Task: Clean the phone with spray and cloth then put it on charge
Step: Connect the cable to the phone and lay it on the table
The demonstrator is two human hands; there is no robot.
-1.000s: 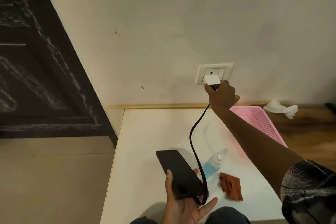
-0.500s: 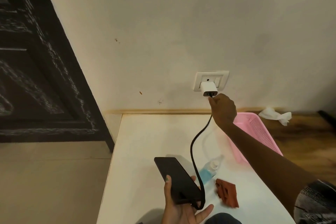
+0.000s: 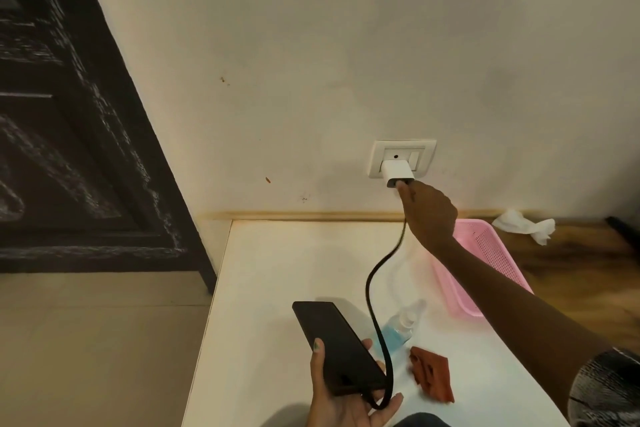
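Phone on its cable, charger in the wall socket.

The left hand (image 3: 341, 399) cradles the dark phone (image 3: 337, 348) above the white worktop (image 3: 277, 288), fingers curled round its edges; a black cable (image 3: 375, 288) loops from its lower end up to the white charger (image 3: 397, 174) in the socket (image 3: 401, 159). The right hand (image 3: 429, 210) reaches the charger's underside, seemingly pinching the cable's plug, though the fingertips are hidden. Behind the cable lie a partly hidden spray bottle (image 3: 398, 331) and rust-red cloth (image 3: 433, 374).
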